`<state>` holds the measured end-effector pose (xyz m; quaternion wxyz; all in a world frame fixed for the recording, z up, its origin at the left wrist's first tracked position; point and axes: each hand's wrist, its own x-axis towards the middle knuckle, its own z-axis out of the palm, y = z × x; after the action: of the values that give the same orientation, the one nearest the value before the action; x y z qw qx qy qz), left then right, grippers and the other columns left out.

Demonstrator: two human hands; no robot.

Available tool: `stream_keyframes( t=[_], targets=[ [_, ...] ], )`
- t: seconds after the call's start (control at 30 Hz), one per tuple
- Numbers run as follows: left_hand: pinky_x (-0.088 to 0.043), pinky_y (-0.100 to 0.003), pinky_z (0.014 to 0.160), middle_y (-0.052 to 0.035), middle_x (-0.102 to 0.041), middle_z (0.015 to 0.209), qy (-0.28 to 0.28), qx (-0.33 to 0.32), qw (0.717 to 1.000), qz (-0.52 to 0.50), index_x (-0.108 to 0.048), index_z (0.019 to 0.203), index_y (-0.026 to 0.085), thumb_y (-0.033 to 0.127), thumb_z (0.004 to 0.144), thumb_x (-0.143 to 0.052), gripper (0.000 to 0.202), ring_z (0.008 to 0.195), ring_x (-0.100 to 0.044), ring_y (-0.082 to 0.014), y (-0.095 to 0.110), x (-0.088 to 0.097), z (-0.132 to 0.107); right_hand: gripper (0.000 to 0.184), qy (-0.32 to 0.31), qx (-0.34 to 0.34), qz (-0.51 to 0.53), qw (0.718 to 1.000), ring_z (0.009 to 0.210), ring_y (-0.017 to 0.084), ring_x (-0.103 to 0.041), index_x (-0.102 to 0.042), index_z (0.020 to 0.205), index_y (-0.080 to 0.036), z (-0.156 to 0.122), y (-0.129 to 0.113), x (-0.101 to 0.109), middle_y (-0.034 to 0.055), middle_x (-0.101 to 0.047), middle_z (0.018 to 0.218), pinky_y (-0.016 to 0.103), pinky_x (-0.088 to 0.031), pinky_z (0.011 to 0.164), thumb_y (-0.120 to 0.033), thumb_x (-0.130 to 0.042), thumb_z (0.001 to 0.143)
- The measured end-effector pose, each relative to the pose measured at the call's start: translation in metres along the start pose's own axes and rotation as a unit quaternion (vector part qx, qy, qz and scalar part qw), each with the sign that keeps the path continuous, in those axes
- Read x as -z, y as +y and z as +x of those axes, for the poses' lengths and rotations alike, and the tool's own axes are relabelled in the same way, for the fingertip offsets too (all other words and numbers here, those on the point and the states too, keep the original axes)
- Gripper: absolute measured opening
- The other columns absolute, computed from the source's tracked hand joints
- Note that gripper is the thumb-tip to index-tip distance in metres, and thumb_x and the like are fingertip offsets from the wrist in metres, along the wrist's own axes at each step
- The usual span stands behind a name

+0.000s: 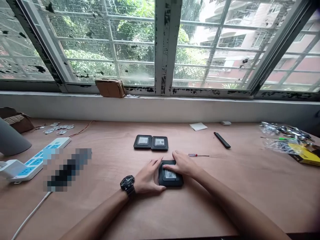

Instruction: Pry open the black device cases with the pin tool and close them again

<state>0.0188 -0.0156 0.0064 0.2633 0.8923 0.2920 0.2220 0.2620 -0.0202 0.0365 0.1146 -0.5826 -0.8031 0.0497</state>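
Black and square, a labelled case lies on the wooden desk between both hands. The right hand pinches it, thumb across the top, fingers at the far right corner; the left hand spreads along its left side, whether gripping I cannot tell. A small screwdriver lies beyond the right hand.

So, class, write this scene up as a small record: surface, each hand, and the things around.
Surface: wooden-looking tabletop
Left hand: curved along the left side of a labelled black case
Right hand: thumb over its top, fingers at its far right corner
Worn: black watch
Beyond: two similar cases, side by side
Right: screwdriver, black bar
Far left: white power strip
Behind: barred window
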Motion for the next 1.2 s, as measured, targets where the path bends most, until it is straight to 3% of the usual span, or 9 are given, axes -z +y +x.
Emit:
stream_keyframes(
  t=[0.23, 0.37, 0.53, 0.7, 0.83, 0.97, 1.07, 1.2],
  targets=[
    [-0.028, -0.058, 0.122, -0.0194, -0.03, 0.162, -0.016, 0.024, 1.0, 0.0, -0.015, 0.163, 0.02, 0.048, 0.061, -0.09, 0.129, 0.148, -0.031, -0.0426, -0.006, -0.002, 0.001, 0.075, -0.01, -0.021, 0.03, 0.999, 0.084, 0.027, -0.065, -0.064, 0.09, -0.018, 0.002, 0.005, -0.006, 0.0131, -0.066, 0.097, 0.036, -0.047, 0.075, -0.09, -0.048, 0.079],
    [-0.033, -0.058, 0.119, -0.0189, -0.036, 0.159, -0.004, 0.028, 0.999, -0.016, -0.019, 0.162, 0.022, 0.047, 0.06, -0.09, 0.126, 0.145, -0.037, -0.0436, -0.006, 0.0, 0.001, 0.07, -0.01, -0.035, 0.073, 0.997, 0.078, 0.022, -0.064, -0.063, 0.082, -0.019, 0.005, 0.004, -0.003, 0.0104, -0.064, 0.097, 0.033, -0.047, 0.07, -0.088, -0.055, 0.077],
    [-0.039, -0.054, 0.115, -0.0152, -0.044, 0.152, 0.011, -0.004, 0.999, -0.05, -0.022, 0.16, 0.026, 0.042, 0.061, -0.091, 0.122, 0.138, -0.045, -0.0405, 0.001, 0.005, 0.003, 0.056, 0.01, 0.002, 0.136, 0.991, 0.074, 0.02, -0.06, -0.058, 0.08, -0.02, 0.005, 0.003, 0.009, 0.0061, -0.065, 0.091, 0.03, -0.043, 0.063, -0.076, -0.066, 0.08],
    [-0.043, -0.053, 0.111, -0.0131, -0.049, 0.148, 0.009, -0.011, 0.999, -0.051, -0.025, 0.159, 0.027, 0.04, 0.065, -0.088, 0.113, 0.133, -0.049, -0.0386, 0.011, 0.009, 0.005, 0.041, -0.067, 0.038, 0.293, 0.953, 0.076, 0.02, -0.061, -0.059, 0.09, -0.021, 0.003, 0.003, 0.024, 0.0016, -0.068, 0.087, 0.027, -0.043, 0.061, -0.059, -0.072, 0.084],
    [-0.039, -0.055, 0.114, -0.0155, -0.047, 0.151, 0.039, 0.034, 0.998, 0.033, -0.02, 0.161, 0.025, 0.052, 0.066, -0.089, 0.12, 0.135, -0.047, -0.0408, 0.008, 0.014, -0.02, 0.038, -0.06, 0.055, 0.339, 0.937, 0.074, 0.019, -0.06, -0.057, 0.089, -0.021, 0.002, 0.012, 0.049, 0.0007, -0.067, 0.086, 0.027, -0.043, 0.06, -0.057, -0.07, 0.086],
    [-0.026, -0.068, 0.118, -0.0162, -0.051, 0.147, 0.099, 0.12, 0.973, 0.171, -0.023, 0.16, 0.025, 0.077, 0.065, -0.08, 0.123, 0.134, -0.047, -0.0466, -0.001, 0.024, -0.068, 0.031, -0.025, 0.059, 0.265, 0.962, 0.075, 0.02, -0.06, -0.059, 0.092, -0.023, 0.0, 0.023, 0.074, 0.0006, -0.068, 0.085, 0.03, -0.045, 0.064, -0.053, -0.067, 0.091],
    [-0.025, -0.066, 0.119, -0.012, -0.059, 0.139, 0.116, 0.141, 0.959, 0.219, -0.032, 0.157, 0.029, 0.076, 0.074, -0.073, 0.104, 0.128, -0.054, -0.0426, -0.004, 0.031, -0.093, 0.02, 0.019, 0.153, 0.136, 0.979, 0.086, 0.024, -0.062, -0.065, 0.094, -0.025, -0.001, 0.022, 0.077, 0.0033, -0.072, 0.091, 0.037, -0.046, 0.082, -0.045, -0.066, 0.095],
    [-0.031, -0.062, 0.118, -0.0128, -0.048, 0.152, 0.099, 0.151, 0.965, 0.192, -0.025, 0.16, 0.029, 0.069, 0.084, -0.069, 0.096, 0.137, -0.048, -0.041, -0.011, 0.038, -0.095, 0.016, 0.055, 0.28, 0.043, 0.958, 0.11, 0.027, -0.061, -0.069, 0.102, -0.028, -0.01, 0.018, 0.061, 0.0066, -0.072, 0.118, 0.043, -0.042, 0.096, -0.034, -0.055, 0.103]
  ],
)
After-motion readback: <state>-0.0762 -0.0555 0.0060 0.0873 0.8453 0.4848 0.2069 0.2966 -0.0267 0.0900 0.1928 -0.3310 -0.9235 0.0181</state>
